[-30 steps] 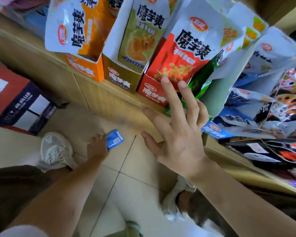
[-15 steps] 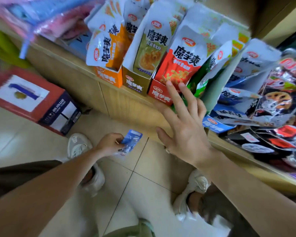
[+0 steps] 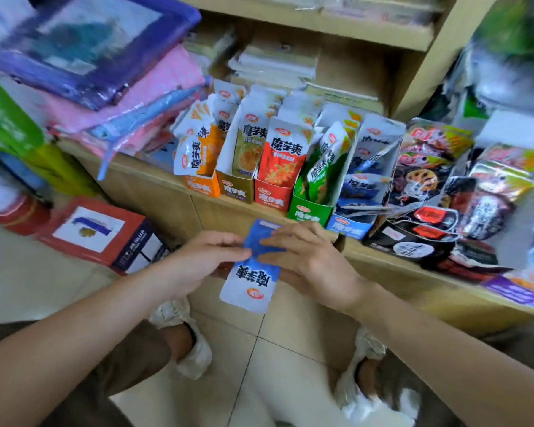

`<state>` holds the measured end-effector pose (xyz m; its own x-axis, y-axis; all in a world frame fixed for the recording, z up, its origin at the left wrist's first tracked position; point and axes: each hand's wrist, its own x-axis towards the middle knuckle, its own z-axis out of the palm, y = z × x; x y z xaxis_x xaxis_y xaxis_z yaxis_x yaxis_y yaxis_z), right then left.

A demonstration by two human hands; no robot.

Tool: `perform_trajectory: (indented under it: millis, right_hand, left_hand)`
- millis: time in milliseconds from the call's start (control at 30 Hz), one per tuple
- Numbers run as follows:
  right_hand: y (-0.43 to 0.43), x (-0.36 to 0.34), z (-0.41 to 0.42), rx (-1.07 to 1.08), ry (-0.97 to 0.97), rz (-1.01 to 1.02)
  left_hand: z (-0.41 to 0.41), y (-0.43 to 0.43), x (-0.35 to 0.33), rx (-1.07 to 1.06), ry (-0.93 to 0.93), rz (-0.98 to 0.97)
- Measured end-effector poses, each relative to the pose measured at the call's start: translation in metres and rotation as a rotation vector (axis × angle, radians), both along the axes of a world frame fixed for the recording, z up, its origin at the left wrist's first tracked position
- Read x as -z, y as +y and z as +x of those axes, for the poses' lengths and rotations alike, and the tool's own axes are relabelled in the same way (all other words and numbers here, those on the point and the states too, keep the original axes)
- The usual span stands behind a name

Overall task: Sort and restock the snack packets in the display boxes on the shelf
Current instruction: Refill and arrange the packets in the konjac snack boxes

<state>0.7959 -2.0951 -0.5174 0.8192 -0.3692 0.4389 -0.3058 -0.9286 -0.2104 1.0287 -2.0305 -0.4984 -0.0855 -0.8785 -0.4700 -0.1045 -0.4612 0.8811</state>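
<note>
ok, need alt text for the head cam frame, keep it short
Both bare hands, left hand and right hand, hold a blue-and-white foil snack packet upside down in front of a wooden shelf. On it stand cardboard display boxes: orange, olive, red, green and blue.

"魔芋爽" printed on blue packet [image 3: 253, 274] (inverted), red packet [image 3: 285, 149], olive packet [image 3: 253, 135], and orange packet [image 3: 195, 155].
</note>
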Motion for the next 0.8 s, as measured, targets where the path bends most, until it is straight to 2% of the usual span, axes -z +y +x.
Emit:
perform_trajectory:
  millis: [67, 133, 233, 300, 367, 500, 633, 800]
  right_hand:
    - [0.001, -0.014, -0.003, 0.022, -0.082, 0.057]
    - [0.003, -0.033, -0.006, 0.131, -0.187, 0.289]
    - [-0.001, -0.053, -0.014, 0.332, -0.394, 0.701]
    - [-0.004, -0.061, -0.024, 0.354, -0.523, 0.835]
    - [-0.006, -0.068, -0.037, 0.375, -0.594, 0.851]
    - [-0.017, -0.09, -0.064, 0.516, -0.67, 0.643]
    - [-0.042, -0.106, -0.093, 0.636, -0.816, 0.556]
    - [-0.077, -0.106, -0.111, 0.738, -0.898, 0.485]
  left_hand:
    - [-0.006, -0.003, -0.017, -0.041, 0.054, 0.041]
    - [-0.01, -0.01, -0.034, -0.041, 0.003, 0.035]
    - [-0.006, -0.024, -0.052, -0.077, -0.111, -0.075]
    - [-0.004, -0.03, -0.06, -0.096, -0.164, -0.174]
    - [-0.006, -0.036, -0.063, -0.074, -0.247, -0.305]
    - [-0.024, -0.051, -0.053, 0.053, -0.506, -0.6]
    - [-0.054, -0.07, -0.048, 0.134, -0.817, -0.9]
    - [-0.084, -0.09, -0.035, 0.198, -0.958, -0.977]
